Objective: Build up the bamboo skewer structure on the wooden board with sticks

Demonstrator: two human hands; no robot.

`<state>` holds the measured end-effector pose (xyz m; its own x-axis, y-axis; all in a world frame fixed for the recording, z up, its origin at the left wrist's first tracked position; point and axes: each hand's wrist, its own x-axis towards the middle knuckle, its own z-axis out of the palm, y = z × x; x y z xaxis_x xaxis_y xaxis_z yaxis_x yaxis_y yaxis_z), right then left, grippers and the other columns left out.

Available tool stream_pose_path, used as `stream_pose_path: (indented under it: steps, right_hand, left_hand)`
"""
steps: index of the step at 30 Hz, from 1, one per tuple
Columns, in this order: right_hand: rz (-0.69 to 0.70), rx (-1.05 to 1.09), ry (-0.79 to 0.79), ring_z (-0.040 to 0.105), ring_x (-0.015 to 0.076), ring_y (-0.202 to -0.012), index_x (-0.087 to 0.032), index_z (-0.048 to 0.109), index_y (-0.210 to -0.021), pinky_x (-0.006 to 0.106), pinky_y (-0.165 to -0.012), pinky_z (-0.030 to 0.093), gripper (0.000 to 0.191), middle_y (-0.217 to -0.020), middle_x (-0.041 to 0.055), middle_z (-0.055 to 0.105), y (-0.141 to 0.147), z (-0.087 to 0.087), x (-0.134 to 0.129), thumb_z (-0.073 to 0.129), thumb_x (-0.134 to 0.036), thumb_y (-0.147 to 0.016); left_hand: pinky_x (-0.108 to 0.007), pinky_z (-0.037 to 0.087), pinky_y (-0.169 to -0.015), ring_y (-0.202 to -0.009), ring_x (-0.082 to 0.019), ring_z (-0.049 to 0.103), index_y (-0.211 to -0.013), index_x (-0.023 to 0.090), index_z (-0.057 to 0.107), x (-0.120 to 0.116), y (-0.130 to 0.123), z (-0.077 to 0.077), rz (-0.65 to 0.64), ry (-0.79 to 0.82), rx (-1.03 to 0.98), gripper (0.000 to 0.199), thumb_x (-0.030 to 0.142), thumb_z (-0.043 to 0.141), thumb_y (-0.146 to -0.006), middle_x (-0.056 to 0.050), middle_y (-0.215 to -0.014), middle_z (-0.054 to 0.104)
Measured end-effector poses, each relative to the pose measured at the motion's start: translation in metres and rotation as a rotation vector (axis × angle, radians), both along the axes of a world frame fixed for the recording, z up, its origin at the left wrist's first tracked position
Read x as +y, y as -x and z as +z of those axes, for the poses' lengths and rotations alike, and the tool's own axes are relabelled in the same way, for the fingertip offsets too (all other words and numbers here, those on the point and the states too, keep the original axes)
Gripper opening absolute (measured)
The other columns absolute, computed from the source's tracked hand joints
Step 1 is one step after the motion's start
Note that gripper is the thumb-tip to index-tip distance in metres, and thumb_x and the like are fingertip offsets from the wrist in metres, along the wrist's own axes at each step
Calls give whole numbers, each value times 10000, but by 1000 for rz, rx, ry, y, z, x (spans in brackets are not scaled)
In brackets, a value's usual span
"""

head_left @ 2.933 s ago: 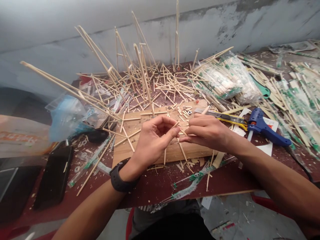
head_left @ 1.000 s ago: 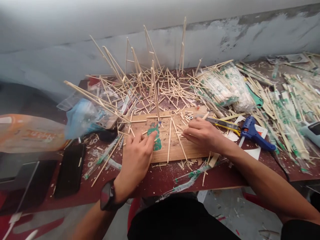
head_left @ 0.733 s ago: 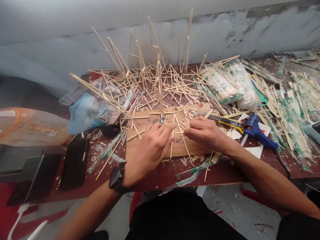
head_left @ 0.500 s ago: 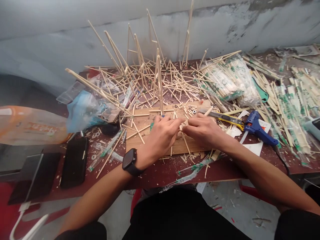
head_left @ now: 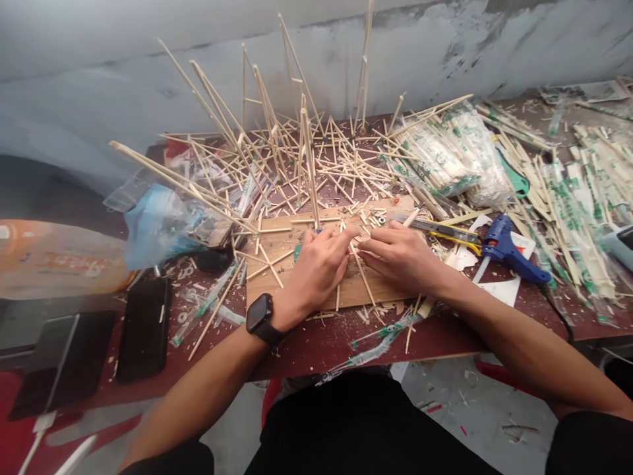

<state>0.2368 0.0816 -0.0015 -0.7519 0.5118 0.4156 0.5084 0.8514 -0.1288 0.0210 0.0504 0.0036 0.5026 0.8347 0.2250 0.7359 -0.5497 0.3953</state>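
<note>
My left hand (head_left: pixel 319 269), with a black watch (head_left: pixel 260 316) at the wrist, is closed over the wooden board (head_left: pixel 270 284). Close beside it, my right hand (head_left: pixel 403 258) is also closed, its fingertips almost meeting the left ones. Whatever the fingers pinch is too small or hidden. Just under the fingertips, a thin wooden stick (head_left: pixel 363 277) slants down the board. A tall upright of joined sticks (head_left: pixel 309 165) rises behind my left hand. Left of that hand lie crossed sticks (head_left: pixel 270 262). A pale stick end (head_left: pixel 411 218) shows above my right hand; whether it is held is unclear.
Several stick frames (head_left: pixel 271 125) crowd the back by the wall. At right are a yellow utility knife (head_left: pixel 452 232), a blue glue gun (head_left: pixel 512 254) and wrapped sticks (head_left: pixel 440 152). At left lie a black phone (head_left: pixel 143 330) and a plastic bag (head_left: pixel 59 260). Wood scraps litter the table.
The view has shifted slightly. Both hands stay at the same spot on the board, and the right fingers have moved a little, looking flatter.
</note>
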Motion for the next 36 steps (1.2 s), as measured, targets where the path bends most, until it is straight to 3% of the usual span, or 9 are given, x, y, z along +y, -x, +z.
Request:
stream_pose_path:
  steps: [9,24,36]
  right_hand:
    - [31,-57,10,478,159,-675,-164,677,-848,327,-727,306,295,-773,33,653,0,-4,-4,514,-248,-1080]
    - [12,-94,100,529,183,-711,-122,707,-941,340,-748,327,256,-833,82,693,2,-4,-7,497,-213,-1055]
    - [30,-62,85,478,171,-673,-114,748,-1021,339,-724,322,303,-816,67,681,4,-7,-7,465,-208,-1077]
  left_hand:
    - [-415,411,-896,-1079,-288,688,-1332,160,566,0,0,-2,25,-2,-17,345,112,598,-991,-86,-1043,792]
    - [-399,438,-880,-1047,-268,698,-1253,166,581,1,0,-3,25,-17,-12,263,83,579,-1003,-87,-1058,779]
    - [-399,457,-852,-988,-275,704,-1185,173,592,-3,-2,-4,83,-53,5,207,97,617,-994,-69,-1007,772]
